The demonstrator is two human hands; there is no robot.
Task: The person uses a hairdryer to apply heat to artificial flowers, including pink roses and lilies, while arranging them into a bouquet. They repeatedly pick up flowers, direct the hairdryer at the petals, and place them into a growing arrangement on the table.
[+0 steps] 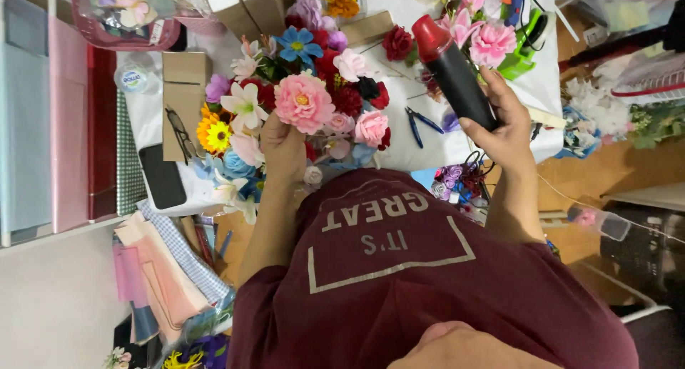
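Nearest the camera, a maroon shirt is seen from above. The left hand (282,151) is closed around the underside of a bouquet of artificial flowers (303,91), which is held up over the near edge of the table (428,144). The right hand (503,126) is wrapped firmly round a black heat tool with a red nozzle (449,69), its nozzle aimed toward the blooms but kept apart from them.

Progress, as judged: the bouquet looks largely assembled (pink, red, blue, white and yellow heads are packed closely), so the bulk of the arranging appears done; finishing with the tool appears to remain. No contact between nozzle and flowers is visible.

On the table, beside the bouquet, blue-handled pliers (421,123) lie near the near edge. A black phone (163,175) sits at the left near corner, with a brown cardboard box (182,91) and spectacles just behind it. Farther back, loose pink flowers (489,37) and a green glue gun (524,52) crowd the right far part; these lie close to the tool's path. Folded fabric sheets (153,269) are stacked below the table's left edge.
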